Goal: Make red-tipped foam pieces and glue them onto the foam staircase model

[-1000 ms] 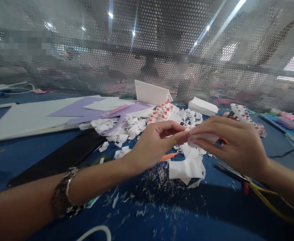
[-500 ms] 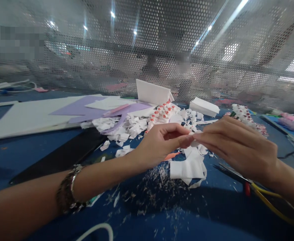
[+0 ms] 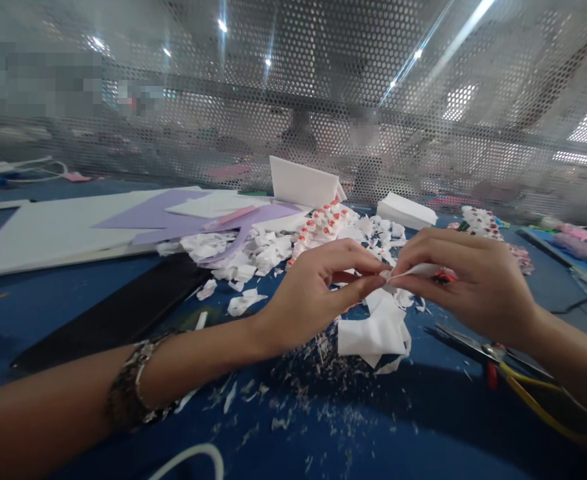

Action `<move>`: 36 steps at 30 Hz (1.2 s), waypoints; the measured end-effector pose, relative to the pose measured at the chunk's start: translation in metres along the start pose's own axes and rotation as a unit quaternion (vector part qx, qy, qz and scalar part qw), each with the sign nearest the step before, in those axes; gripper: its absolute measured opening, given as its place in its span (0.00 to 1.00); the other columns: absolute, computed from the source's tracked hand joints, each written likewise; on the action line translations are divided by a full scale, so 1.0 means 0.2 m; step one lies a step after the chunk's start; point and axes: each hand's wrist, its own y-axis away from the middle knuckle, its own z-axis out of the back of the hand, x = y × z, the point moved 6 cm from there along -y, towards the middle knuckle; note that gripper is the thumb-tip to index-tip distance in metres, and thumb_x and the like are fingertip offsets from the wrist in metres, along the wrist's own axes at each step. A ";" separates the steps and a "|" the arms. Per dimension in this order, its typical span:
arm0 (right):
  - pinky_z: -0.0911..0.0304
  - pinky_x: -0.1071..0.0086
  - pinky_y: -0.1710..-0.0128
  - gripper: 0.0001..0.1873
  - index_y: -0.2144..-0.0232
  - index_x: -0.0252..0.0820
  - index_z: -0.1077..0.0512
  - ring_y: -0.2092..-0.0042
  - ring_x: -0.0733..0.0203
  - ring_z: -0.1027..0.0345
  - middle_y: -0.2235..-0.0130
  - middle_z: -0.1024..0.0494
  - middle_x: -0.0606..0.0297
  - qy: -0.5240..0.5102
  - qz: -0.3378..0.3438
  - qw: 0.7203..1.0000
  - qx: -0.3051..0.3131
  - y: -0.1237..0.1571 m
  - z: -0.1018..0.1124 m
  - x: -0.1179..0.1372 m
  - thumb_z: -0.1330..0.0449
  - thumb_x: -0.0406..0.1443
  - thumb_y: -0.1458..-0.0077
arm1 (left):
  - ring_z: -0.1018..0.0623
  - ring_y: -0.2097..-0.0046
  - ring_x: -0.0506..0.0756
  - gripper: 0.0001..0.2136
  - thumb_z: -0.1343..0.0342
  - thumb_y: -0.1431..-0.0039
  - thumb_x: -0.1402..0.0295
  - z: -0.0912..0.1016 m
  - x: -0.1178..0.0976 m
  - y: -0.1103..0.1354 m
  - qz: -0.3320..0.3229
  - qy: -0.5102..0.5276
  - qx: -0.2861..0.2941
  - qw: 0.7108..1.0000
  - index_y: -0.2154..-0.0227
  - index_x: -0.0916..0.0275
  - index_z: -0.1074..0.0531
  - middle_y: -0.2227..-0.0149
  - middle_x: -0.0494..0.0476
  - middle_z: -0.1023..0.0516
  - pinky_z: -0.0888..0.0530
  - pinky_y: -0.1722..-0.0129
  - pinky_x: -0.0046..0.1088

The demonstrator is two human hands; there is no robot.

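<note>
My left hand (image 3: 308, 290) and my right hand (image 3: 478, 283) meet fingertip to fingertip above the blue table. Both pinch a small, thin white piece (image 3: 420, 269), which looks like paper or foam sheet; most of it is hidden by my fingers. Something orange-red (image 3: 445, 275) shows at my right palm; whether I hold it or it lies behind, I cannot tell. Below the hands are a cut white sheet (image 3: 371, 337) and scattered fine shreds (image 3: 331, 353). Scissors (image 3: 493, 353) with yellow handles lie open under my right wrist.
White scraps (image 3: 268, 250) and a white cluster with red tips (image 3: 323, 227) stand beyond the hands. Large white sheets (image 3: 63, 227), purple sheets (image 3: 148, 217) and a long black object (image 3: 118, 310) lie left. A perforated metal screen (image 3: 253, 120) borders the back.
My right hand has turned and its fingers have opened from the palm, so more of the white piece shows. Both hands still meet at the same spot.
</note>
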 end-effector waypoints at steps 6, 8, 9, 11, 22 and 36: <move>0.39 0.75 0.71 0.04 0.74 0.42 0.32 0.72 0.72 0.34 0.74 0.26 0.70 -0.070 -0.020 0.996 -0.061 -0.01 0.01 0.01 0.39 0.33 0.51 | 0.27 0.63 0.50 0.03 0.42 0.49 0.71 0.00 -0.04 0.01 -0.024 0.004 -0.014 1.000 0.70 0.61 0.27 0.66 0.54 0.28 0.28 0.63 0.23; 0.39 0.76 0.71 0.03 0.73 0.42 0.30 0.71 0.72 0.34 0.73 0.26 0.70 -0.088 -0.023 0.994 -0.055 -0.01 0.02 0.01 0.39 0.31 0.51 | 0.27 0.63 0.49 0.02 0.43 0.48 0.72 0.00 -0.05 0.01 -0.033 -0.005 -0.016 0.999 0.70 0.61 0.27 0.67 0.53 0.27 0.29 0.63 0.22; 0.40 0.76 0.71 0.03 0.73 0.42 0.30 0.71 0.72 0.34 0.72 0.26 0.71 -0.100 -0.030 0.993 -0.050 0.00 0.02 0.01 0.39 0.30 0.51 | 0.27 0.63 0.49 0.02 0.44 0.47 0.73 0.00 -0.05 0.01 -0.032 -0.004 -0.015 0.999 0.70 0.60 0.28 0.66 0.52 0.26 0.29 0.62 0.21; 0.40 0.77 0.72 0.05 0.72 0.43 0.29 0.70 0.72 0.34 0.71 0.26 0.71 -0.130 -0.054 0.989 -0.040 0.00 0.02 -0.02 0.40 0.29 0.51 | 0.27 0.62 0.48 0.03 0.44 0.47 0.73 0.00 -0.04 0.01 -0.027 0.006 -0.015 1.000 0.68 0.61 0.28 0.66 0.52 0.26 0.29 0.62 0.20; 0.42 0.78 0.78 0.04 0.75 0.40 0.29 0.75 0.72 0.38 0.76 0.29 0.68 -0.376 -0.186 0.908 -0.022 0.03 -0.08 -0.11 0.39 0.35 0.51 | 0.27 0.65 0.46 0.08 0.42 0.50 0.75 -0.01 -0.02 0.00 0.019 0.150 0.005 0.989 0.65 0.61 0.31 0.68 0.48 0.27 0.28 0.63 0.19; 0.40 0.77 0.73 0.04 0.75 0.39 0.32 0.72 0.72 0.36 0.74 0.29 0.70 -0.320 -0.103 0.939 -0.072 0.03 -0.09 -0.08 0.38 0.30 0.53 | 0.25 0.62 0.47 0.06 0.43 0.48 0.75 -0.02 0.00 0.02 0.071 0.141 -0.022 0.987 0.69 0.60 0.23 0.66 0.51 0.22 0.28 0.62 0.18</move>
